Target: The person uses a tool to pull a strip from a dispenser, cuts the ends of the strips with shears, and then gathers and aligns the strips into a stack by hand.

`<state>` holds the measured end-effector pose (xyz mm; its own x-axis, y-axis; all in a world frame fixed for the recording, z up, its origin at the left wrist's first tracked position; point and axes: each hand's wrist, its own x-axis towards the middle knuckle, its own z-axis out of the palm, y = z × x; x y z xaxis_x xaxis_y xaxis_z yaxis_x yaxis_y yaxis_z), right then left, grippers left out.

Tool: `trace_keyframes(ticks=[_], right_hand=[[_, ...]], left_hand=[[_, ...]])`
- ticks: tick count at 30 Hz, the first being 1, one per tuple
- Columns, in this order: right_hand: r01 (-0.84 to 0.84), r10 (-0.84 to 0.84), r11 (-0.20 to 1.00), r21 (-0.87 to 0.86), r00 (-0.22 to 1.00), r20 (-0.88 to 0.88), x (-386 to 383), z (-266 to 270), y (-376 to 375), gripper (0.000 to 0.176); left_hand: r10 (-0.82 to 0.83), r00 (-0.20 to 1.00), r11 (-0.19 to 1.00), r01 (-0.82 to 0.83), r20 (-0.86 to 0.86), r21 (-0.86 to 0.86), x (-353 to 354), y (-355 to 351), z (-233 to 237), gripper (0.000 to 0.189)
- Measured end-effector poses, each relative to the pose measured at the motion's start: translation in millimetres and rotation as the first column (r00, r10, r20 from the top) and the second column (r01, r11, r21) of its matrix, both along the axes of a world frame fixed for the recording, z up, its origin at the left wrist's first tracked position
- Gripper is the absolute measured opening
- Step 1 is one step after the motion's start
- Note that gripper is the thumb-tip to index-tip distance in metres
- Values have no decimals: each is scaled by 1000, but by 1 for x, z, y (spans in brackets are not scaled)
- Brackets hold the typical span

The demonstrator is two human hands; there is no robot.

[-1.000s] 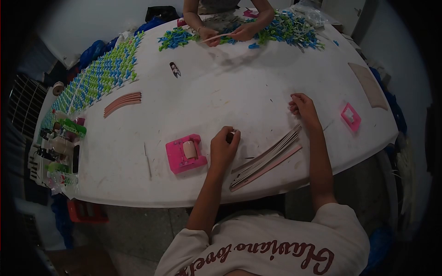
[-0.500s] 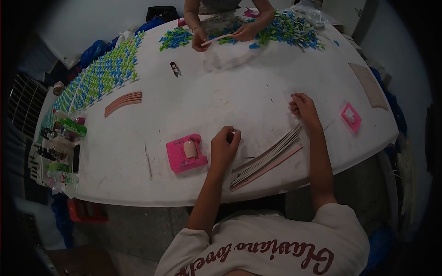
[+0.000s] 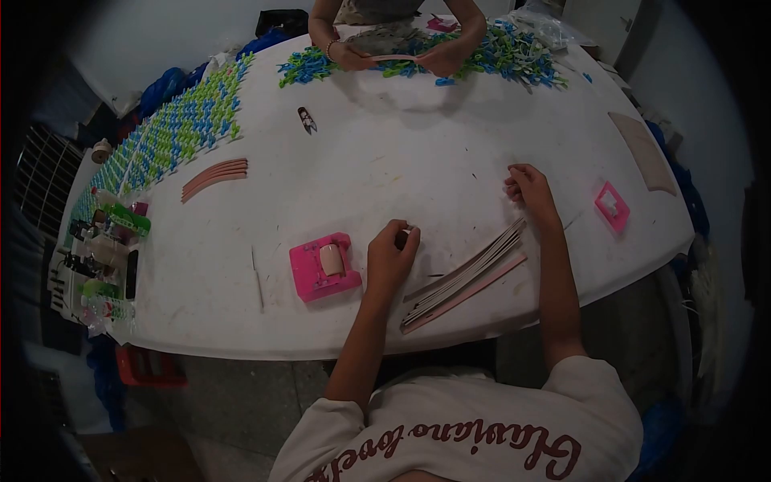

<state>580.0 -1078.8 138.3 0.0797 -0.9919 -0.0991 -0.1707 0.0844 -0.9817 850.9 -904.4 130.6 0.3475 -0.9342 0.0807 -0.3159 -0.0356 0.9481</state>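
Observation:
My left hand [image 3: 393,251] is curled just right of a pink tape dispenser [image 3: 325,267] with a beige roll; thumb and forefinger are pinched, and anything between them is too small to make out. My right hand [image 3: 526,189] hovers above the upper end of the strips, its fingers bent together, and what they may hold is hidden. Between my forearms lies a bundle of thin pale strips [image 3: 474,269], with a separate pink strip [image 3: 474,294] along its lower side.
Across the table [image 3: 345,177], a person's hands [image 3: 440,59] hold a pink strip near blue and green clips [image 3: 518,56]. Curved pink strips [image 3: 215,177], small cutters [image 3: 307,120], a white pen-like tool [image 3: 258,281], a pink tray [image 3: 612,206] and bottles [image 3: 104,253] lie around.
The person opposite has drawn both hands back and up, and the strip between them is now nearly level. My hands and the things near them have not visibly moved.

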Motion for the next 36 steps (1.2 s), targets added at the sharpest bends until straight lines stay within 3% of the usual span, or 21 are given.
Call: trace_keyframes(ticks=[36], right_hand=[[-4,3,1000,-7,999,-40,3,6,5,29]], left_hand=[[-1,1000,1000,1,-25,-2,0,-1,-5,25]])
